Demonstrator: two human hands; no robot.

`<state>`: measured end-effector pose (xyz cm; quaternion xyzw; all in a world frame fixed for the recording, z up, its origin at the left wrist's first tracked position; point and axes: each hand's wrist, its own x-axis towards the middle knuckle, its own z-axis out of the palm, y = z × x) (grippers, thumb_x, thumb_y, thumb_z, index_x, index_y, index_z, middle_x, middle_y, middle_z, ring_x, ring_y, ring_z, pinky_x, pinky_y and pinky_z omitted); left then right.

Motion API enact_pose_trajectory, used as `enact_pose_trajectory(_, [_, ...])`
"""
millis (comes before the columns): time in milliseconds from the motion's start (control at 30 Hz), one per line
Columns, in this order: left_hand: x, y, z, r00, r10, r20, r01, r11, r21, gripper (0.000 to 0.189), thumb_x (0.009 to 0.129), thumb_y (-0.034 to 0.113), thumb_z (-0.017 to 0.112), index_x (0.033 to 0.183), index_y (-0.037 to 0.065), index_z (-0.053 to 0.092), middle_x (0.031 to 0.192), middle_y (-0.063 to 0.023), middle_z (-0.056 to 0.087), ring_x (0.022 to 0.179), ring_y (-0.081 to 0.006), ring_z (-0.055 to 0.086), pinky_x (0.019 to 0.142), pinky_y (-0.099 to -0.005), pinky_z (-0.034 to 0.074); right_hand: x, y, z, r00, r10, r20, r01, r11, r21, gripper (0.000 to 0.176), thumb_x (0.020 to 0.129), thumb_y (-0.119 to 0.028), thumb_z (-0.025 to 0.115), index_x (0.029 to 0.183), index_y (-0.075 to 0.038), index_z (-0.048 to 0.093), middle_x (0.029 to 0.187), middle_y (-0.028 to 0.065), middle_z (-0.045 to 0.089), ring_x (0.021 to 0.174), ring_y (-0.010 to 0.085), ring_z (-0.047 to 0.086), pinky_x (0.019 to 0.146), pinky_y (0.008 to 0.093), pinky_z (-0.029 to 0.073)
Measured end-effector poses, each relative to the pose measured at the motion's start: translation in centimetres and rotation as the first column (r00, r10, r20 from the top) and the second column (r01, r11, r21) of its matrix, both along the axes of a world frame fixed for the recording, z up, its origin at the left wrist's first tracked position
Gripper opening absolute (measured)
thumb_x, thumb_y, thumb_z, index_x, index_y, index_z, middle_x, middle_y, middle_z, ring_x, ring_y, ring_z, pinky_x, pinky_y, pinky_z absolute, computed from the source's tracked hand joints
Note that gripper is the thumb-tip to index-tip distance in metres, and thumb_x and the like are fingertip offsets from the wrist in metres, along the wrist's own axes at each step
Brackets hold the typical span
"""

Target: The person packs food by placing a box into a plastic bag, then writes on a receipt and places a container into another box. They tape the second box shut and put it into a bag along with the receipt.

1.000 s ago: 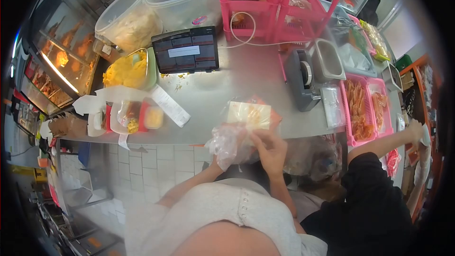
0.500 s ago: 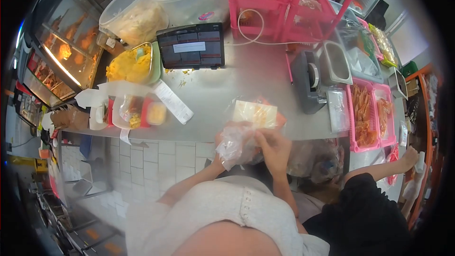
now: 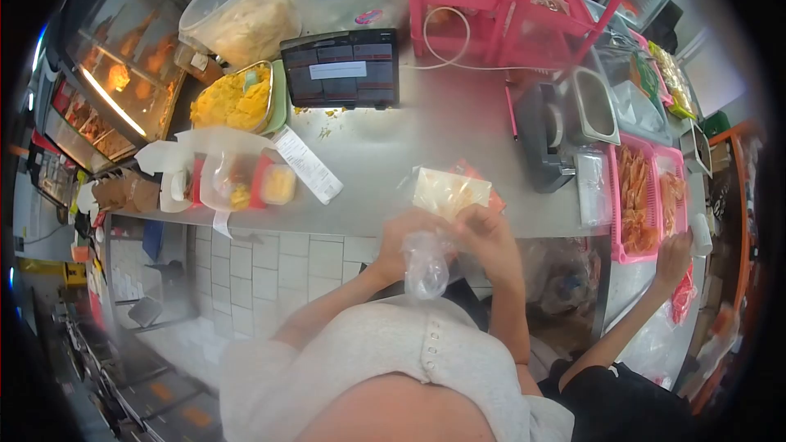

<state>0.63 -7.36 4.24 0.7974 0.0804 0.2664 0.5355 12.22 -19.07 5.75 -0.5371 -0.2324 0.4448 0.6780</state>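
A clear plastic bag point(image 3: 426, 268) hangs between my hands at the counter's front edge, its loose end puffed out toward me. My left hand point(image 3: 399, 239) grips the bag from the left, its fingers curled and partly hidden. On the other side, my right hand point(image 3: 490, 239) pinches the plastic with thumb and fingers close to my left hand. Just beyond my fingers, a pale yellow, flat rectangular item point(image 3: 450, 193) shows under clear plastic. Something orange-red point(image 3: 494, 200) sticks out behind it; what it is I cannot make out.
Left on the steel counter point(image 3: 360, 165) are filled takeaway boxes point(image 3: 225, 170), a receipt point(image 3: 307, 165) and a tray of yellow food point(image 3: 233, 100). A tablet point(image 3: 340, 69) stands behind. To the right are a grey device point(image 3: 542, 141), pink baskets point(image 3: 634, 237) and a co-worker's arm point(image 3: 630, 311).
The bag's loose end has swung from my left hand to hang between both hands. The co-worker's arm at right has moved, its hand now beside the pink baskets. The view has shifted slightly.
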Motion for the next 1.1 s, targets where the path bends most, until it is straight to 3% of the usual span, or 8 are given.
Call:
enact_pose_trajectory(167, [0.4, -0.1, -1.9, 0.963, 0.168, -0.211, -0.213, 0.954, -0.209, 0.021, 0.071, 0.012, 0.070, 0.076, 0.007, 0.050, 0.081, -0.0063, 0.062, 0.075, -0.0098, 0.055, 0.065, -0.0238, 0.045, -1.1, 0.9, 0.0, 0.990, -0.143, -0.016, 0.143, 0.976, 0.164, 0.004, 0.083, -0.005, 0.053, 0.080, -0.002, 0.051, 0.076, -0.0023, 0.048, 0.071, 0.0054, 0.046, 0.061, 0.0209, 0.040])
enact_pose_trajectory(300, [2.1, 3.2, -1.4, 0.861, 0.339, -0.379, -0.209, 0.915, 0.344, 0.019, 0.074, 0.013, 0.067, 0.082, 0.006, 0.052, 0.074, -0.0024, 0.057, 0.068, -0.0067, 0.052, 0.059, -0.0211, 0.043, -3.0, 2.4, -0.3, 0.817, -0.073, 0.572, 0.032, 0.996, 0.082, 0.008, 0.076, 0.003, 0.051, 0.082, -0.001, 0.050, 0.075, 0.0068, 0.051, 0.071, 0.0169, 0.050, 0.067, 0.0279, 0.041])
enact_pose_trajectory(367, [3.3, 4.7, -1.2, 0.981, 0.193, 0.015, -0.191, 0.980, -0.058, 0.022, 0.073, 0.016, 0.068, 0.083, 0.005, 0.052, 0.074, -0.0013, 0.055, 0.067, -0.0072, 0.052, 0.057, -0.0207, 0.041, -4.0, 3.4, -0.1, 0.515, -0.158, 0.842, 0.084, 0.987, 0.133, 0.011, 0.072, 0.006, 0.050, 0.081, 0.000, 0.050, 0.075, 0.0130, 0.051, 0.069, 0.0257, 0.051, 0.065, 0.0306, 0.041])
enact_pose_trajectory(533, [4.9, 9.2, 3.5, 0.988, -0.096, 0.117, 0.079, 0.986, 0.144, 0.051, 0.063, 0.016, 0.071, 0.106, 0.001, 0.048, 0.094, -0.0096, 0.055, 0.090, -0.0188, 0.052, 0.074, -0.0297, 0.041, -3.1, 6.3, -1.2, 0.693, -0.129, 0.709, 0.121, 0.991, 0.062, 0.013, 0.072, 0.006, 0.054, 0.084, 0.000, 0.051, 0.081, 0.0126, 0.054, 0.076, 0.0240, 0.053, 0.066, 0.0317, 0.042])
enact_pose_trajectory(633, [1.2, 13.0, 1.4, 0.984, 0.177, -0.030, -0.142, 0.870, 0.473, 0.062, 0.065, 0.021, 0.070, 0.116, -0.001, 0.042, 0.111, -0.0159, 0.049, 0.104, -0.0263, 0.047, 0.084, -0.0361, 0.038, -3.1, 6.6, -0.2, 0.561, -0.328, 0.760, 0.241, 0.943, 0.229, 0.009, 0.076, 0.002, 0.054, 0.085, 0.001, 0.053, 0.085, 0.0116, 0.056, 0.077, 0.0228, 0.054, 0.066, 0.0294, 0.043])
enact_pose_trajectory(767, [-1.1, 16.8, -4.0, 0.319, 0.895, -0.313, -0.528, 0.442, 0.725, 0.048, 0.076, 0.017, 0.057, 0.113, -0.009, 0.043, 0.115, -0.0237, 0.046, 0.107, -0.0349, 0.044, 0.091, -0.0391, 0.036, 0.4, 2.5, -1.0, 0.387, -0.402, 0.830, 0.368, 0.893, 0.261, 0.008, 0.079, -0.003, 0.055, 0.086, 0.000, 0.055, 0.087, 0.0102, 0.057, 0.079, 0.0200, 0.053, 0.067, 0.0276, 0.043])
enact_pose_trajectory(933, [-0.5, 23.7, -9.6, 0.115, 0.784, -0.610, -0.352, 0.606, 0.713, 0.050, 0.076, 0.034, 0.051, 0.112, -0.001, 0.050, 0.121, -0.0216, 0.044, 0.115, -0.0336, 0.039, 0.098, -0.0483, 0.025, 5.8, -1.4, -0.8, 0.299, -0.466, 0.833, 0.632, 0.750, 0.193, 0.007, 0.079, -0.008, 0.058, 0.082, -0.002, 0.056, 0.083, 0.0083, 0.057, 0.073, 0.0171, 0.053, 0.066, 0.0275, 0.043])
enact_pose_trajectory(1100, [-1.5, 24.6, -12.5, 0.141, 0.968, -0.206, -0.381, 0.246, 0.891, 0.045, 0.071, 0.020, 0.053, 0.111, 0.001, 0.046, 0.115, -0.0217, 0.046, 0.103, -0.0333, 0.045, 0.089, -0.0457, 0.032, 11.3, -2.5, -0.5, 0.015, -0.545, 0.838, 0.730, 0.579, 0.364, 0.014, 0.073, -0.013, 0.063, 0.080, -0.003, 0.056, 0.086, 0.0123, 0.055, 0.086, 0.0294, 0.051, 0.078, 0.0367, 0.039])
